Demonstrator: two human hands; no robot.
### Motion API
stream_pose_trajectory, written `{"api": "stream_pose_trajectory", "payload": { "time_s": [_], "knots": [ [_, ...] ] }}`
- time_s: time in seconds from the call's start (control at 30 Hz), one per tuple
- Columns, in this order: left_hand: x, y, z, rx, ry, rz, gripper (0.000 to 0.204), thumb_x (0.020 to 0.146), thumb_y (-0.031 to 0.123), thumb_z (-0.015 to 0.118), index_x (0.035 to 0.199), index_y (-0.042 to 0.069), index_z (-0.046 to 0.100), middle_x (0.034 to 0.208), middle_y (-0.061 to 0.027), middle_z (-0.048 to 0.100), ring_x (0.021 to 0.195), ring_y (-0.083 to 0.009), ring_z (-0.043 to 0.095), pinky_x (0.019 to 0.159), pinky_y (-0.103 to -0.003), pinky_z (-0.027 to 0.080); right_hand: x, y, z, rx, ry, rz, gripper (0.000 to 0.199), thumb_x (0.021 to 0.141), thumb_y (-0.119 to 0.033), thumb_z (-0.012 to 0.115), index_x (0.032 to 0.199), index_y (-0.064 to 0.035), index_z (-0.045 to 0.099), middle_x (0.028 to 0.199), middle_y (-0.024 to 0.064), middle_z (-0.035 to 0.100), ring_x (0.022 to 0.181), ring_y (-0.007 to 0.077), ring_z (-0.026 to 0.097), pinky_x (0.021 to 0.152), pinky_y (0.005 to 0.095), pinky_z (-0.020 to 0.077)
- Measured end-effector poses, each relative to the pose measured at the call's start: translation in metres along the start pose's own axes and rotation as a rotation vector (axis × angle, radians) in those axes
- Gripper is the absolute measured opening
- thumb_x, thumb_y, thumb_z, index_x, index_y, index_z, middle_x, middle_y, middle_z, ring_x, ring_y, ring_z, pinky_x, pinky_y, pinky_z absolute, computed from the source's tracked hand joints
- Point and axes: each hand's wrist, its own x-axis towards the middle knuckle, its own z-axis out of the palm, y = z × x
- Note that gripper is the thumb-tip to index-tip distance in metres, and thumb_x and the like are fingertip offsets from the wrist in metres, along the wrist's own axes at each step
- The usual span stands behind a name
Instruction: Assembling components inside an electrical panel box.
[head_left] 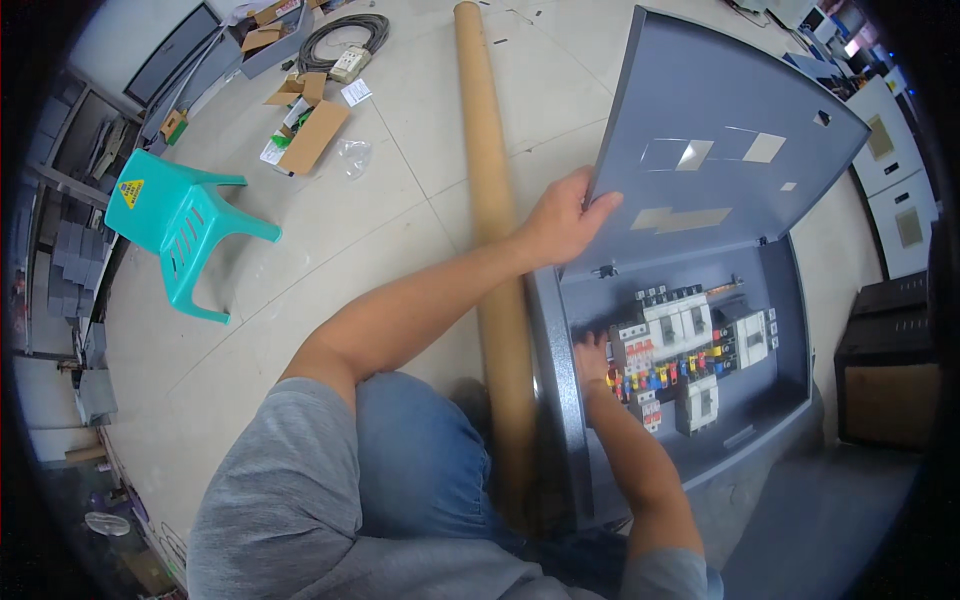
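A dark grey metal electrical enclosure (770, 420) lies in front of me on the right, its hinged door (720, 100) raised. My left hand (570, 218) grips the door's near left edge, thumb on the inner face. Inside the box, my right hand (592, 365) is beside the left end of the mounted parts, fingers partly showing and apart; I see nothing held in it. Close by are small breakers with red switches (638, 350), a row of coloured terminals (665, 375), larger white breakers (680, 322), and another breaker (703, 403) lower down.
A long brown cardboard tube (485, 150) runs along the floor beside the enclosure. A turquoise plastic chair (185, 225) stands at the left. Farther off are an open cardboard box (315, 135) and a coiled cable (345, 40). White cabinets (900, 180) stand at the far right.
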Motion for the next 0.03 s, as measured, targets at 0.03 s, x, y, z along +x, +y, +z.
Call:
{"api": "stream_pose_trajectory", "payload": {
  "time_s": [0.03],
  "knots": [
    [0.0001,-0.0013,0.0002,-0.004,-0.01,-0.014,0.03,0.092,0.027,0.061,0.099,-0.003,0.058,0.079,-0.0174,0.062,0.07,-0.0275,0.06,0.067,-0.038,0.048,0.0021,0.0002,0.0002,0.016,-0.044,0.002,0.049,0.093,-0.024,0.044,0.139,-0.0053,0.04,0.101,0.014,0.071,0.119,0.0337,0.053,0.105,0.0622,0.025]
  ]
}}
